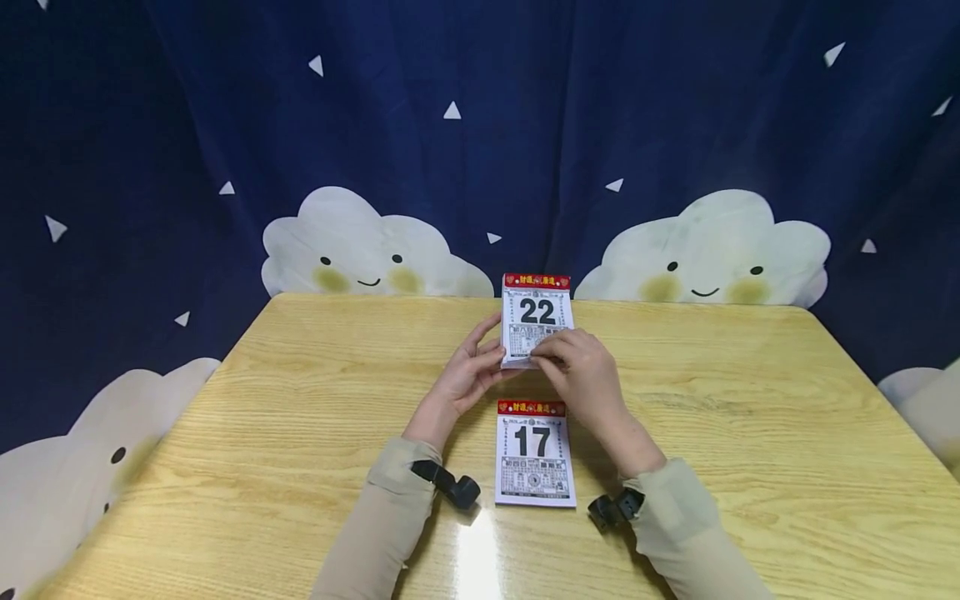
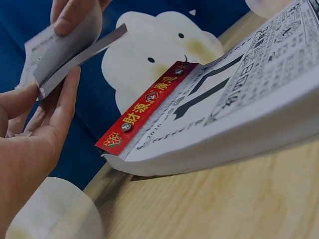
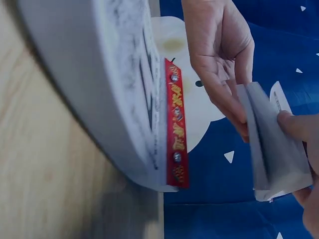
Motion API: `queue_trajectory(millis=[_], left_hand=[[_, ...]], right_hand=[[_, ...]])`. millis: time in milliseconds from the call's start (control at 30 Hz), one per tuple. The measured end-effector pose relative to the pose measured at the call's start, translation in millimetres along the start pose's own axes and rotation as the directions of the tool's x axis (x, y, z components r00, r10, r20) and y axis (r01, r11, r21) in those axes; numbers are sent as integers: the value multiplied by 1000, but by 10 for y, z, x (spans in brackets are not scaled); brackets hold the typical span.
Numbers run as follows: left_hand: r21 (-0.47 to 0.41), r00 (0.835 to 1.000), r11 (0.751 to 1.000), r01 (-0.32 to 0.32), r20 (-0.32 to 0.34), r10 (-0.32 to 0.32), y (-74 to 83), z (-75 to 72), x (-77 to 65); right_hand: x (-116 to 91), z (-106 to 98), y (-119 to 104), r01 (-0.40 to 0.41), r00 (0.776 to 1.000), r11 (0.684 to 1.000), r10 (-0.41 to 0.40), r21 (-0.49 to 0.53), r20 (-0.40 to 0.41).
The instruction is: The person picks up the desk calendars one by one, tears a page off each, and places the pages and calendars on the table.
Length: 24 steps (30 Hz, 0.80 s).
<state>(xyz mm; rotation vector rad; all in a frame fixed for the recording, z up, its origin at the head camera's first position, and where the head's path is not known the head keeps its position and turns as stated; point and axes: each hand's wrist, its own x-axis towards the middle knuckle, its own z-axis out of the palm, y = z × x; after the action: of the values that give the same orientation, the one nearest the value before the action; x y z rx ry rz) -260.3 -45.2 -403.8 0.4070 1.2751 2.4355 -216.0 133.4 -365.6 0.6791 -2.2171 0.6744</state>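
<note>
A tear-off calendar (image 1: 536, 312) with a red header shows 22 and is held up near the table's far edge. My left hand (image 1: 471, 372) grips its lower left side, thumb in front and fingers behind. At its lower right, my right hand (image 1: 581, 371) pinches the bottom of the front pages. These pages (image 3: 281, 144) stand bent away from the rest of the pad in the right wrist view. A second tear-off calendar (image 1: 533, 454), showing 17, lies on the table between my forearms; neither hand touches it.
The wooden table (image 1: 300, 433) reaches back to a dark blue curtain (image 1: 480, 100) with clouds and white triangles. Black wrist cameras, left (image 1: 453, 486) and right (image 1: 617, 508), sit on either side of the lying calendar.
</note>
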Motion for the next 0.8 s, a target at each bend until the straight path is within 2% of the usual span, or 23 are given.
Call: queue_trajectory(millis=[233,500,667,800], left_hand=[[51,999,999,-2,-47,4,-4,13,18],[72,996,997,-25,-85,31,-15,2,25],[87,995,996,-22,-99,31,-14,-10,31],[89,990,996,-22,-137,34,-8,-15,35]], right_hand=[[60,-73,-7,-84,992,994,90,71,-88],[249,-183,50,-98,983,991,111,92,-146],[372,-228,129,-130,978,986,145,106,-152],[451,-236,213,-198,969,972,214,124,-125]])
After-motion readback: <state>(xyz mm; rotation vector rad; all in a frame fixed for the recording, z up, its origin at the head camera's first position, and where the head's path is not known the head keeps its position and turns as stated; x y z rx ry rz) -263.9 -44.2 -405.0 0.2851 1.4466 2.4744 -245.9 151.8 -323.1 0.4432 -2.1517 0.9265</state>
